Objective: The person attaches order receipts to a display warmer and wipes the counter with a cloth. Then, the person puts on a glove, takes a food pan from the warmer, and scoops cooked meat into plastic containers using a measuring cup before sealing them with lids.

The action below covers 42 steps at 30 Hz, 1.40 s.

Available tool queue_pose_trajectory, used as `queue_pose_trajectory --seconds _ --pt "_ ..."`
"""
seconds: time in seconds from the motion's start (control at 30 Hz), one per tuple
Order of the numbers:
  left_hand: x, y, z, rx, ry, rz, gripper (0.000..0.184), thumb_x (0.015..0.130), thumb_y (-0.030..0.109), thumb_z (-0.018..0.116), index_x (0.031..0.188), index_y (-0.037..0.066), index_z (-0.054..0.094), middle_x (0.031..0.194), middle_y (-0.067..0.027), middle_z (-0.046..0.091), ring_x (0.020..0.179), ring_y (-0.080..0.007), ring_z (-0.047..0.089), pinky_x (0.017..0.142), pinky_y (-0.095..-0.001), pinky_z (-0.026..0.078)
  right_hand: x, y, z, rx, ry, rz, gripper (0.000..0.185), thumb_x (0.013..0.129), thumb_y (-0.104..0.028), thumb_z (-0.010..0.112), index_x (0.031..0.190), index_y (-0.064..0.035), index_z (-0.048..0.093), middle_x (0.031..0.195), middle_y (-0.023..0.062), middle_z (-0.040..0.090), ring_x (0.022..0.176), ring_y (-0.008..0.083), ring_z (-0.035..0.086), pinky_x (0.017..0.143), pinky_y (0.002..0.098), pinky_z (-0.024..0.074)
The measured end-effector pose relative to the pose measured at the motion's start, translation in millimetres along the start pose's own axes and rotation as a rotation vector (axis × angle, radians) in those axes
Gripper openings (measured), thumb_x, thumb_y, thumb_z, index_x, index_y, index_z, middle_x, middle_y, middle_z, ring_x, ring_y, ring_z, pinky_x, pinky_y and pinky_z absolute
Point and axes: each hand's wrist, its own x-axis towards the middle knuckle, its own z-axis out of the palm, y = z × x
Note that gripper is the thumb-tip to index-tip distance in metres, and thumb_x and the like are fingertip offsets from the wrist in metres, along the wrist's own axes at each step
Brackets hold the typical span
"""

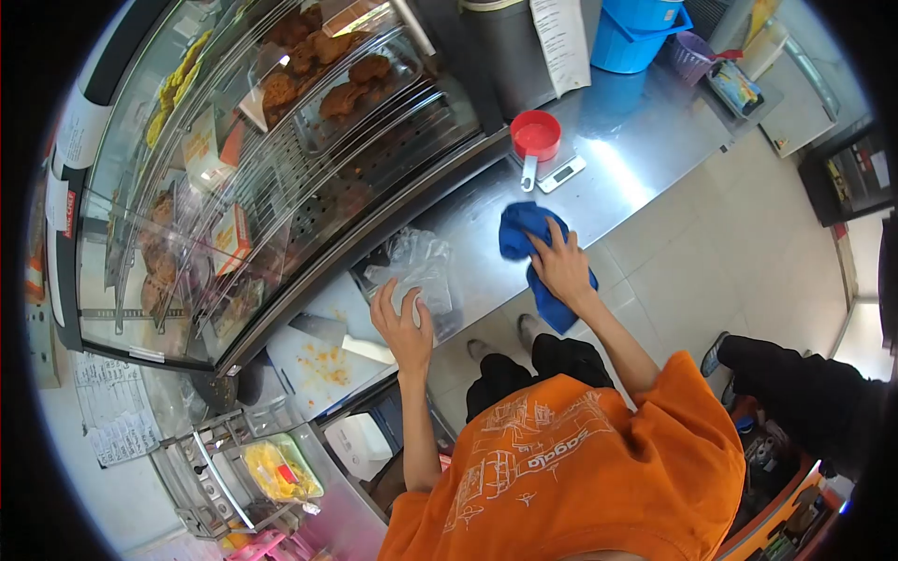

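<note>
My right hand (563, 267) grips a blue cloth (524, 227) at the edge of the steel counter (645, 126), and part of the cloth hangs down over that edge. Fingers apart and slightly curled, my left hand (402, 324) holds nothing. It is beside a clear plastic bag (421, 262) lying on the counter; whether it touches the bag I cannot tell. Close to it, a knife with a white handle (368, 350) lies on a white cutting board (323, 360) scattered with orange crumbs. Beyond the cloth, a red measuring cup (536, 136) stands by a small digital scale (561, 175).
A glass display case (234, 178) with fried pieces on trays runs along the left. Farther along the counter are a blue bucket (629, 42) and a purple basket (692, 58). Another person's dark-trousered leg (786, 374) is at the right. A yellow package (281, 470) sits lower left.
</note>
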Motion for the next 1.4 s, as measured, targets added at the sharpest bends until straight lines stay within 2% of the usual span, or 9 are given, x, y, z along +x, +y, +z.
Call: queue_pose_trajectory --seconds 0.1,0.33,0.53,0.7,0.8,0.87,0.93,1.13,1.4 --pt "4 14 11 -0.055 0.073 -0.033 0.017 0.076 0.006 0.061 0.093 0.007 0.061 0.13 -0.0203 0.042 0.122 -0.038 0.038 0.101 -0.0477 0.029 -21 50 -24 -0.085 -0.013 0.031 0.038 0.075 -0.026 0.066 0.113 -0.0243 0.063 0.132 0.0088 0.044 0.1 0.0338 0.052 0.066 0.0433 0.055" --pt "3 37 17 -0.061 0.144 -0.081 0.021 0.073 0.008 0.064 0.092 0.006 0.057 0.132 -0.0225 0.035 0.125 -0.0396 0.033 0.101 -0.05 0.027 10 166 -67 -0.183 0.198 0.699 0.044 0.082 -0.022 0.058 0.126 -0.0249 0.053 0.123 0.015 0.049 0.098 0.037 0.053 0.072 0.0478 0.0521" --pt "-16 76 52 -0.143 -0.003 0.129 0.024 0.075 0.011 0.064 0.098 0.007 0.06 0.13 -0.0212 0.038 0.123 -0.0392 0.034 0.102 -0.0495 0.028 7 115 -33 -0.056 0.142 0.188 0.045 0.079 -0.024 0.063 0.123 -0.025 0.056 0.128 0.0146 0.046 0.103 0.0355 0.05 0.081 0.0441 0.0499" --pt "-6 135 99 -0.403 -0.385 0.236 0.034 0.078 0.012 0.065 0.11 0.004 0.056 0.13 -0.0223 0.038 0.123 -0.0385 0.034 0.103 -0.0459 0.031 59 140 -23 -0.021 0.273 0.439 0.043 0.08 -0.023 0.062 0.123 -0.0225 0.056 0.126 0.016 0.046 0.101 0.0361 0.05 0.078 0.0438 0.0504" --pt "18 149 135 -0.491 -0.357 0.081 0.045 0.08 0.014 0.064 0.119 0.0 0.048 0.13 -0.0232 0.037 0.123 -0.04 0.034 0.103 -0.0474 0.03 92 168 -18 0.04 0.334 0.27 0.043 0.08 -0.022 0.061 0.123 -0.0209 0.056 0.124 0.0161 0.047 0.099 0.0353 0.051 0.076 0.0418 0.0507" --pt "42 153 155 -0.43 -0.334 0.01 0.051 0.081 0.018 0.064 0.123 -0.002 0.044 0.13 -0.0242 0.036 0.122 -0.0409 0.033 0.103 -0.049 0.027 103 174 -17 0.083 0.244 0.043 0.045 0.077 -0.021 0.063 0.121 -0.022 0.057 0.125 0.0145 0.048 0.095 0.0339 0.052 0.076 0.04 0.0509" --pt "65 153 178 -0.344 -0.3 -0.037 0.051 0.082 0.02 0.063 0.124 -0.003 0.044 0.129 -0.0249 0.036 0.121 -0.0408 0.033 0.103 -0.0496 0.026 115 176 -16 0.083 0.155 0.005 0.045 0.075 -0.021 0.064 0.119 -0.0229 0.059 0.127 0.0127 0.047 0.097 0.0328 0.052 0.076 0.0395 0.051" --pt "91 172 203 -0.081 -0.325 0.047 0.041 0.085 0.027 0.058 0.125 0.016 0.053 0.137 -0.0077 0.04 0.124 -0.0314 0.036 0.1 -0.0514 0.024 160 179 -17 0.059 -0.053 -0.19 0.044 0.074 -0.026 0.065 0.118 -0.0274 0.061 0.132 0.0105 0.044 0.101 0.0314 0.049 0.075 0.0377 0.0517" --pt "91 173 211 0.044 -0.35 0.014 0.036 0.085 0.023 0.057 0.121 0.017 0.054 0.135 -0.0067 0.042 0.124 -0.0307 0.037 0.099 -0.0547 0.022 227 227 -8 0.003 0.05 0.005 0.038 0.075 -0.025 0.063 0.113 -0.0273 0.063 0.127 0.009 0.046 0.104 0.0304 0.05 0.077 0.0416 0.053"
